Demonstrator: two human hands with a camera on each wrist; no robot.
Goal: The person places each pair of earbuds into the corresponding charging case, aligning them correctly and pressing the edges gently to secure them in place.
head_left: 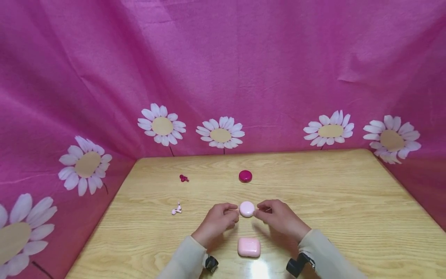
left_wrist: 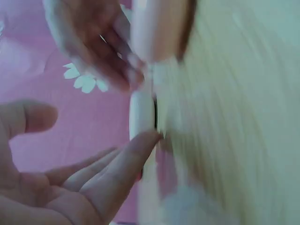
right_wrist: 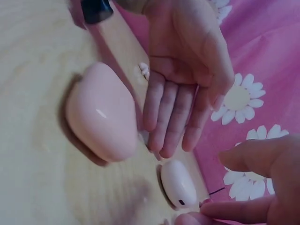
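Observation:
A round pale-pink earbud case [head_left: 247, 209] lies on the table between the two hands, with a small dark port on its side in the right wrist view [right_wrist: 179, 183]. At its left edge is my left hand [head_left: 218, 219], its fingers loosely extended with the tips close to the case. My right hand [head_left: 281, 217] is on the other side, thumb and fingers apart, its tips by the right edge. Whether either hand touches the case is hard to tell. Nearer the body sits a larger pink rounded-rectangular earbud case [head_left: 249, 247].
Farther back lies a glossy dark-magenta round case [head_left: 245, 176]. To the left are dark-magenta earbuds [head_left: 184, 178] and pale-pink earbuds [head_left: 177, 209]. A pink curtain with daisies [head_left: 223, 77] borders the wooden table [head_left: 348, 186] at the back and sides.

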